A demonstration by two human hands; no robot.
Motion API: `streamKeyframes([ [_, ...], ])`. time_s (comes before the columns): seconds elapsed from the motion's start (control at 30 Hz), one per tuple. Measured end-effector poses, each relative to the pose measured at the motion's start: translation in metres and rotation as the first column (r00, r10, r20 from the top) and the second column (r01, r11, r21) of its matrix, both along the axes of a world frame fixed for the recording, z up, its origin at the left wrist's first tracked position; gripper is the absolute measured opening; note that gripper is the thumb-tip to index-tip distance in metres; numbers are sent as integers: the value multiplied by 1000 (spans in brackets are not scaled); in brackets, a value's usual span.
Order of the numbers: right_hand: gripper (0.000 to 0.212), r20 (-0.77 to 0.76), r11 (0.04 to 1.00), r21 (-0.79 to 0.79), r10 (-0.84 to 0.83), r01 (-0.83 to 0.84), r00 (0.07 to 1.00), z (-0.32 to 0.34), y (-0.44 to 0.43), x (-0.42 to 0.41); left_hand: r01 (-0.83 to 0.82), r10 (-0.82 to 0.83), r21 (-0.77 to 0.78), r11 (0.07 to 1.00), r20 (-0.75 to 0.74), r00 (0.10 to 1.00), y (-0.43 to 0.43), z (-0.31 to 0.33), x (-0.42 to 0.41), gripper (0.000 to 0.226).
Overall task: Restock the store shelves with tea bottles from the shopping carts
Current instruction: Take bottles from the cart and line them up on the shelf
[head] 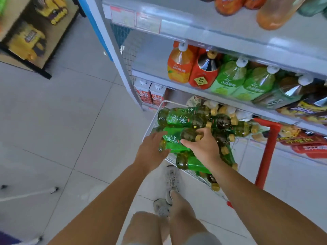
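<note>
Over cart (150,127) beside shelf (152,61) | right hand (203,147) pinches top bottle (174,137) at neck, likely for a clean lift | left hand (150,151) steadies its base, grip unclear | other bottles (184,117) heaped below

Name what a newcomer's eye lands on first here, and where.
A heap of green tea bottles fills the white wire cart at centre. The right grip holds one bottle near its cap while the left grip touches its base. Above, large orange, red and green drink bottles line a shelf.
</note>
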State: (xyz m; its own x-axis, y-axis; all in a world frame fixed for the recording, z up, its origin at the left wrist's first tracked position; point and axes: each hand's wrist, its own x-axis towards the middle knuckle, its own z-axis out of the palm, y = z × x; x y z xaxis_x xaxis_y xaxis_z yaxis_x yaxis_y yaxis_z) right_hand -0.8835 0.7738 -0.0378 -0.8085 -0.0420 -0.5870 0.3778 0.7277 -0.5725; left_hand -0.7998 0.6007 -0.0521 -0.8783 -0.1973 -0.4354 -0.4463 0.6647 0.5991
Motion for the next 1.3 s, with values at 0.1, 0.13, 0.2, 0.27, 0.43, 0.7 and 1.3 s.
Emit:
streamKeyframes([
  [0.1, 60, -50, 991, -129, 37, -44, 998, 27, 0, -11, 207, -206, -8, 978, 41, 978, -6, 15, -26, 82],
  [0.13, 59, -49, 983, -167, 73, -80, 996, 36, -1, -17, 253, -252, -6, 967, 62, 966, -9, 20, -35, 86],
  [0.2, 58, -19, 956, -249, 153, -153, 988, 51, -7, -29, 294, -295, 29, 955, 91, 951, -14, 26, -50, 89],
  [0.27, 59, 16, 930, -329, 178, -163, 984, 57, -16, -34, 287, -297, 94, 953, 108, 949, -22, 30, -61, 87],
  [0.43, 68, 269, 867, -467, -46, 172, 962, 39, -33, -28, 117, -153, 212, 970, 162, 975, -63, 21, -72, 71],
  [0.7, 54, 347, 645, -52, -704, 762, 620, -45, -110, -17, 21, -99, 321, 947, 229, 968, -156, -7, -115, 74],
  [1.3, 57, 9, 602, -217, -786, 768, 618, -2, -141, -24, 98, -177, 454, 885, 136, 975, -203, 37, -139, 67],
])
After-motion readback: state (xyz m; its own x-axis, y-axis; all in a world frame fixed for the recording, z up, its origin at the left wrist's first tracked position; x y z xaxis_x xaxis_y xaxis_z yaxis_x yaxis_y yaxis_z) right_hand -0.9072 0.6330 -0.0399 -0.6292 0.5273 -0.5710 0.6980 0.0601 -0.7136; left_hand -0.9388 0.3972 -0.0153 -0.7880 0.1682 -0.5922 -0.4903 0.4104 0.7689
